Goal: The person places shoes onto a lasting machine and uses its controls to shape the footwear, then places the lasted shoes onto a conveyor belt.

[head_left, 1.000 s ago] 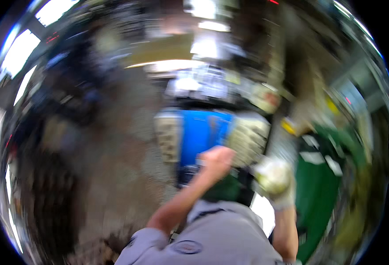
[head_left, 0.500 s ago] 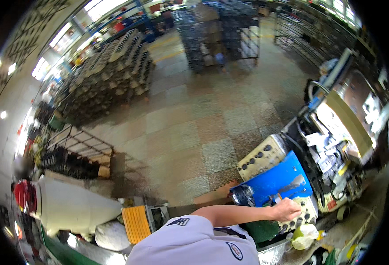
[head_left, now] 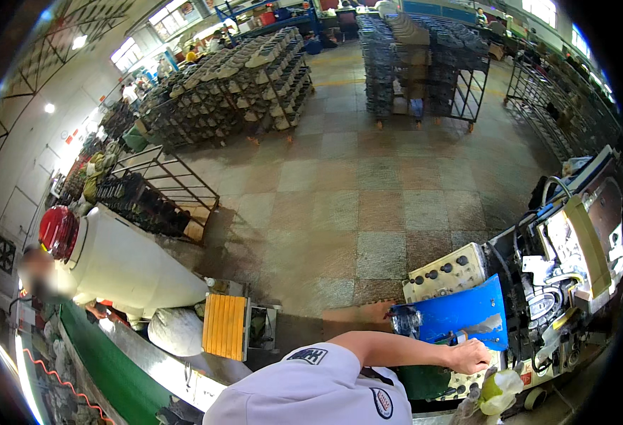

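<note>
My left hand (head_left: 471,356) is closed in a fist at the end of a bare forearm stretched out to the right. It lies over the cream control box (head_left: 456,269), at the near edge of a blue sheet (head_left: 446,312) that covers part of it. What the fingers hold, if anything, is hidden. Beside the hand, toward the lower right, is a yellow-green item partly wrapped in white plastic (head_left: 499,392). A dark green surface (head_left: 425,382) shows below my forearm. My right hand is out of the picture.
A machine (head_left: 549,304) with a bright lit area stands at the right. On the left, a person in a white top (head_left: 141,262) leans by a green conveyor belt (head_left: 106,361), near a slatted orange-yellow piece (head_left: 224,326). Loaded wheeled racks (head_left: 276,78) stand across the tiled floor.
My view has swung left and up, so the racks and the machine sit farther right in the picture. My left hand stays closed near the same edge of the blue sheet.
</note>
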A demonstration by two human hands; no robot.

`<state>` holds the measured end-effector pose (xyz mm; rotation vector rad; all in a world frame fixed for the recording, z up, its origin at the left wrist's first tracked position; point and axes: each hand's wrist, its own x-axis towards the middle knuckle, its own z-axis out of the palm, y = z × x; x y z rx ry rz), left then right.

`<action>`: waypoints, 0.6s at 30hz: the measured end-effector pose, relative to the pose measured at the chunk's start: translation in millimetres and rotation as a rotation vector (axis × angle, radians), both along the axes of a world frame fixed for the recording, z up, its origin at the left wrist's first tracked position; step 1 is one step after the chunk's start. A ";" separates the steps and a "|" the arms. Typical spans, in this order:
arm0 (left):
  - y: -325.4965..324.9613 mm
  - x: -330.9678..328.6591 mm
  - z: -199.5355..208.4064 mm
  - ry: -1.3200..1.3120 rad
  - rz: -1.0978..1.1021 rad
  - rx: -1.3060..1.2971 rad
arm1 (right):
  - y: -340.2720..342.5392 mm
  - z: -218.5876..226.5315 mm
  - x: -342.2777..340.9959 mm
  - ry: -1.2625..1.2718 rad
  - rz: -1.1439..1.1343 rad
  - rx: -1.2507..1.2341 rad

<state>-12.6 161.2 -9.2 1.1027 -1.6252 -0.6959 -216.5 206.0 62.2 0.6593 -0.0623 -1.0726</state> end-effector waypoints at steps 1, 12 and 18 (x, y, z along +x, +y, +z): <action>8.4 4.2 -2.3 -0.002 0.040 0.007 | -2.8 -0.4 8.2 0.122 0.050 -0.032; 10.5 5.2 2.8 0.059 -0.019 0.081 | 16.0 52.9 62.6 0.707 0.343 -0.681; 6.7 1.0 19.3 -0.061 0.043 0.007 | 7.9 36.4 52.0 0.994 0.191 -0.519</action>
